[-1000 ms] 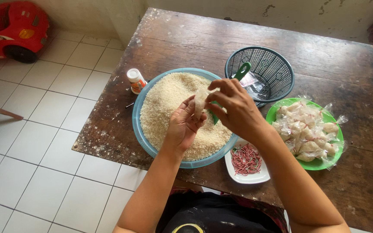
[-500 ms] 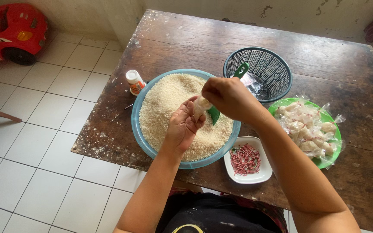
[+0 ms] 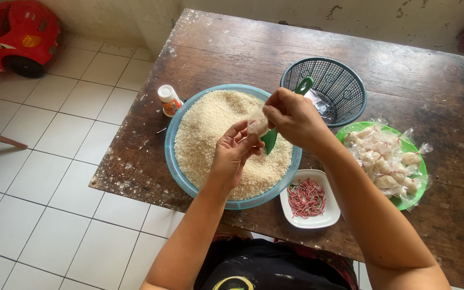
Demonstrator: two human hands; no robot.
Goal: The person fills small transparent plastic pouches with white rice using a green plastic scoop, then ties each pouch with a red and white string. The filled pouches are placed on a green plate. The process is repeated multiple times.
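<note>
Left hand [image 3: 231, 156] and right hand [image 3: 292, 118], frame centre: both pinching one small clear plastic rice-filled pouch [image 3: 257, 127] above the round blue plastic rice basin [image 3: 174, 156]. Centre right: green plate [image 3: 341, 140] piled with finished pouches; much rice remains on dark wooden counter [image 3: 404, 75].

Beside me sat a red plastic toy car [image 3: 14, 35] on the white tiled floor [image 3: 55, 177], w/ a small white orange-labelled bottle [image 3: 169, 100] on the worn dark wooden table [image 3: 404, 70].
</note>
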